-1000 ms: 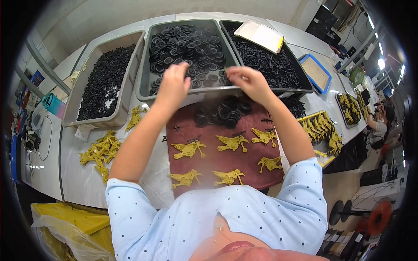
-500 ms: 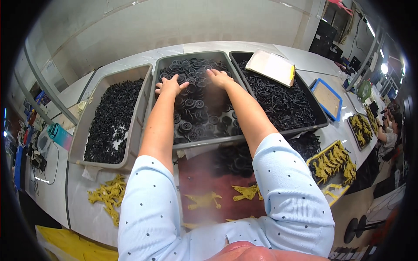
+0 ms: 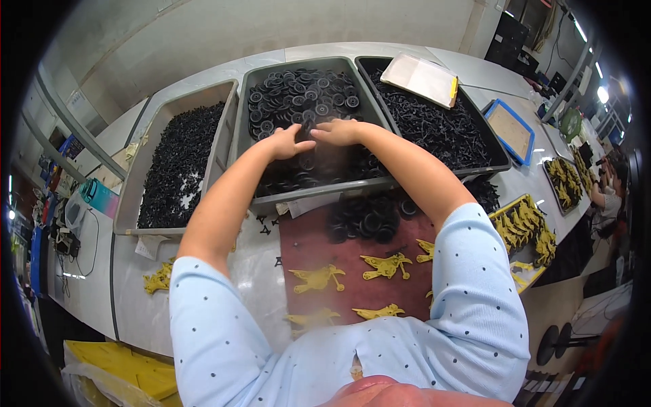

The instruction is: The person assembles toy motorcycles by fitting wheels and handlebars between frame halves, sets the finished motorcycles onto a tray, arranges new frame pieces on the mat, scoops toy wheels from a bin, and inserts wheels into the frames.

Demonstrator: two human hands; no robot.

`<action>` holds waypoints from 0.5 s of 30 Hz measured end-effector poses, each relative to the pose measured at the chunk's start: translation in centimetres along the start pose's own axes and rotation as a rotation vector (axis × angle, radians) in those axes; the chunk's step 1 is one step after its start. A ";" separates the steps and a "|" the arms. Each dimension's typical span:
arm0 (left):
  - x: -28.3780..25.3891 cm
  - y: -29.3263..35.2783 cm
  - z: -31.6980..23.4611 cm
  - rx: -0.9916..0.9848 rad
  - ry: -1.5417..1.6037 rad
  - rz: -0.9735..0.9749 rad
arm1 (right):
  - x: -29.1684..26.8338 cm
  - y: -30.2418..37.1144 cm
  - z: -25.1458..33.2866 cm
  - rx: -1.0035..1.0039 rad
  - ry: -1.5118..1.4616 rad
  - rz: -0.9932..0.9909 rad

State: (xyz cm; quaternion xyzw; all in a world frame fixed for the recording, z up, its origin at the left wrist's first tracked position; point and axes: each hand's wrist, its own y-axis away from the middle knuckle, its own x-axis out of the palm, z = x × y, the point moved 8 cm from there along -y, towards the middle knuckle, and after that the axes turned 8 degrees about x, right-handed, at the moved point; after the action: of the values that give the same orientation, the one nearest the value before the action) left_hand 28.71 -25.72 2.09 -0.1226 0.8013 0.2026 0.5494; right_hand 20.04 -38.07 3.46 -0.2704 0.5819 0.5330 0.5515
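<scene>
Both my hands reach into the middle grey bin [image 3: 371, 78], which holds a heap of small black wheels [image 3: 298, 95]. My left hand [image 3: 281, 142] lies over the wheels with its thumb stretched out and fingers spread toward the far side. Close to it, my right hand [image 3: 341, 132] has its fingers extended leftward over the same heap. The fingertips nearly meet and touch the wheels; neither hand grips a wheel that I can make out. A smear on the picture blurs the wheels just beneath them.
Bins of small black parts stand left [image 3: 180, 159] and right [image 3: 434, 136], the right one bearing a white tray [image 3: 419, 80]. Nearer me, a dark red mat [image 3: 325, 251] carries yellow plastic pieces [image 3: 385, 265] and a pile of black wheels [image 3: 366, 218]. A blue-rimmed tray [image 3: 510, 132] lies farther right.
My hands have come together over the bin's middle; earlier they were apart and farther back. More wheels now lie in the bin's near part, and more of the red mat shows.
</scene>
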 end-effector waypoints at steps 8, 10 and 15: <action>-0.6 7.6 0.3 -0.421 0.318 0.100 | -0.8 4.2 -4.3 0.278 -0.441 0.081; -0.3 6.9 -1.9 -0.354 0.227 0.184 | -0.2 1.6 -3.6 0.168 -0.302 0.050; 1.7 5.7 -0.5 -0.314 0.438 0.108 | -1.9 4.7 -2.0 0.378 -0.580 0.387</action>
State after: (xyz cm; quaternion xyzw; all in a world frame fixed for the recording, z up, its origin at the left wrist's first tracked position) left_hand 25.29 -20.90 1.78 -0.2041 0.8653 0.3219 0.3257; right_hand 15.55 -39.04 6.40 0.1124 0.5301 0.5650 0.6221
